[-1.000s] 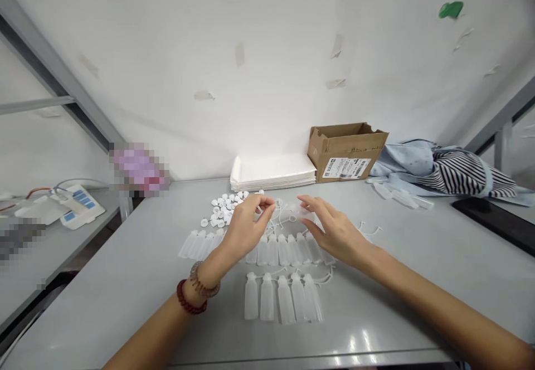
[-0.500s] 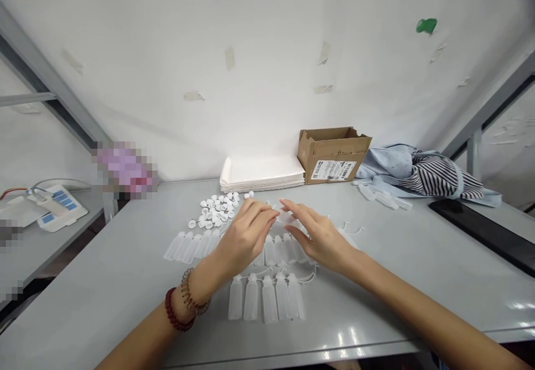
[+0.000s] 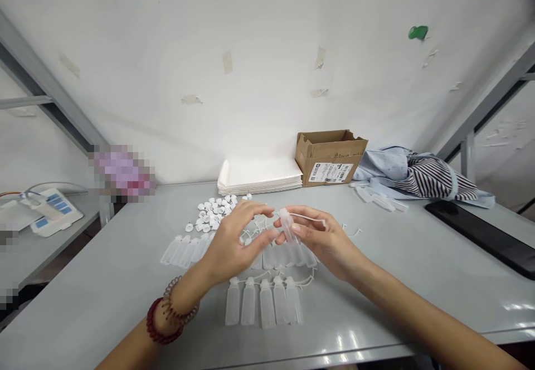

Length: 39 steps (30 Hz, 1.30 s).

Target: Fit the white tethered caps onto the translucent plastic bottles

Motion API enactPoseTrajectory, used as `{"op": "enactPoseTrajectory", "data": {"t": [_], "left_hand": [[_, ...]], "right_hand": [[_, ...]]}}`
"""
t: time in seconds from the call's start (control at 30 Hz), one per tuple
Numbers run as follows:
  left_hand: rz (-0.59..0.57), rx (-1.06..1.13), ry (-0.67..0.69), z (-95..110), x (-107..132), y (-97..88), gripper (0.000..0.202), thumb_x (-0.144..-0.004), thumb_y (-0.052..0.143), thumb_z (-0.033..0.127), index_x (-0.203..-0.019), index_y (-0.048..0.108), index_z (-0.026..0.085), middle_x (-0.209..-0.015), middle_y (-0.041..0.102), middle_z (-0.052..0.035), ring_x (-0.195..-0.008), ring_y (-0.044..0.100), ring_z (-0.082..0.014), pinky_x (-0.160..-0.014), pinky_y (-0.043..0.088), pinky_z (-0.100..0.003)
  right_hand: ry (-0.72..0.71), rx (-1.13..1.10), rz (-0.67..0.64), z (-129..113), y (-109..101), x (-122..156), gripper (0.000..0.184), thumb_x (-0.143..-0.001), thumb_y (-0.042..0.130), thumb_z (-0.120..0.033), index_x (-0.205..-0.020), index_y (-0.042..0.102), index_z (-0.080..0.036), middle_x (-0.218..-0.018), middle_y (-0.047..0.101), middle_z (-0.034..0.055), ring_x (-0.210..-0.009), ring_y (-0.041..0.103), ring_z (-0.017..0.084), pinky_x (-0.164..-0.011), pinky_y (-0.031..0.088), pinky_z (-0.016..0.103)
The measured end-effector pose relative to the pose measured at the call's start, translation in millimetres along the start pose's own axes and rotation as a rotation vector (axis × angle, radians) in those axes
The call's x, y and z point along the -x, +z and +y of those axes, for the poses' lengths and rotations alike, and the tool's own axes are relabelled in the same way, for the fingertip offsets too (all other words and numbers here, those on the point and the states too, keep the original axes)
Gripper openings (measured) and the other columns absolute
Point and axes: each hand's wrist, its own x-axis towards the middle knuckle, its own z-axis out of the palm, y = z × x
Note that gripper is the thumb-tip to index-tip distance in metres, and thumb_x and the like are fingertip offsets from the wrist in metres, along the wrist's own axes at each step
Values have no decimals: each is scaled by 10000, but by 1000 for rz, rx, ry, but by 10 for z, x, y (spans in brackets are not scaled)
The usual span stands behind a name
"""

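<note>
A translucent plastic bottle [image 3: 289, 226] with a thin white strap at its neck is gripped in my right hand [image 3: 324, 237], tilted above the table. My left hand [image 3: 240, 241] is just left of the bottle's top, thumb and fingers apart, apparently holding nothing. Below both hands lies a row of similar small bottles [image 3: 278, 256], partly hidden by them. Nearer the front edge, several more bottles [image 3: 267, 303] lie side by side with straps at their necks. Another group of bottles [image 3: 184, 252] is left of my left hand. Small white caps [image 3: 215, 212] are heaped behind that group.
A stack of white envelopes or sheets [image 3: 261, 176] lies against the wall beside an open cardboard box [image 3: 330, 161]. Cloth [image 3: 430, 175], loose bottles [image 3: 376, 197] and a flat black object [image 3: 480, 239] are at the right. A metal frame post [image 3: 54, 86] rises at the left.
My hands were close together around a partly hidden bottle. My left fingers have spread apart, and the bottle now shows clearly in my right hand. The view has shifted slightly.
</note>
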Motion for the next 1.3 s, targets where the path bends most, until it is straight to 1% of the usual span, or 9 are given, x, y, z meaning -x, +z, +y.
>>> {"op": "enactPoseTrajectory", "data": {"t": [0.13, 0.3, 0.4, 0.47, 0.57, 0.63, 0.77, 0.97, 1.3], "left_hand": [[15, -160, 138, 60, 28, 124, 520, -769, 697, 409, -1201, 489, 205, -1092, 596, -110, -1009, 535, -266, -826, 476, -421], [13, -296, 293, 196, 45, 249, 430, -756, 697, 343, -1092, 520, 142, -983, 611, -116, -937, 532, -262, -819, 455, -429], [-58, -346, 364, 248, 80, 313, 362, -744, 673, 324, -1023, 548, 130, -916, 629, -108, -875, 533, -255, -776, 450, -415], [-123, -352, 365, 264, 115, 363, 343, -745, 649, 353, -1000, 563, 140, -898, 634, -104, -864, 530, -260, -753, 445, -409], [-206, -355, 348, 274, 173, 436, 348, -740, 636, 378, -982, 576, 134, -898, 634, -108, -896, 521, -285, -767, 438, -424], [-260, -356, 335, 279, 211, 471, 361, -733, 646, 378, -978, 579, 122, -898, 629, -110, -922, 512, -297, -794, 434, -434], [-358, -387, 270, 299, 290, 500, 385, -716, 664, 398, -975, 586, 125, -870, 610, -103, -944, 486, -312, -831, 423, -459], [-456, -466, 185, 340, 361, 491, 397, -719, 644, 433, -959, 606, 119, -885, 567, -103, -953, 455, -309, -855, 402, -466], [-512, -620, 183, 384, 330, 519, 379, -720, 618, 485, -840, 615, 126, -821, 549, -89, -857, 447, -277, -793, 398, -433]], "right_hand": [[126, -249, -6, 3, 51, 52, 249, -771, 687, -293, -993, 663, -183, -992, 708, 93, -825, 689, 202, -749, 514, 328], [176, -327, 6, 71, 47, 249, 217, -781, 672, -288, -965, 664, -173, -955, 711, 92, -866, 686, 219, -794, 506, 351], [165, -267, 57, 127, -34, 440, 236, -788, 673, -280, -1004, 650, -187, -961, 714, 81, -913, 674, 217, -886, 468, 379], [118, -181, 189, 164, -119, 564, 227, -796, 673, -314, -998, 644, -214, -956, 718, 61, -914, 670, 207, -919, 448, 385], [78, 24, 374, 211, -256, 714, 172, -795, 671, -375, -880, 658, -225, -838, 727, 30, -821, 680, 197, -871, 475, 374], [101, 181, 398, 228, -326, 787, 168, -780, 684, -380, -817, 666, -218, -742, 725, 25, -765, 683, 201, -808, 501, 357], [69, 412, 336, 243, -384, 878, 145, -794, 662, -356, -802, 676, -211, -721, 719, 32, -694, 679, 195, -676, 525, 318], [-238, 782, 236, 327, -380, 888, 131, -866, 557, -181, -793, 664, -202, -763, 681, 31, -725, 643, 165, -650, 512, 288], [-439, 958, 110, 373, -360, 867, 205, -874, 480, -31, -914, 621, -175, -831, 653, 48, -759, 611, 140, -658, 531, 260]]}}
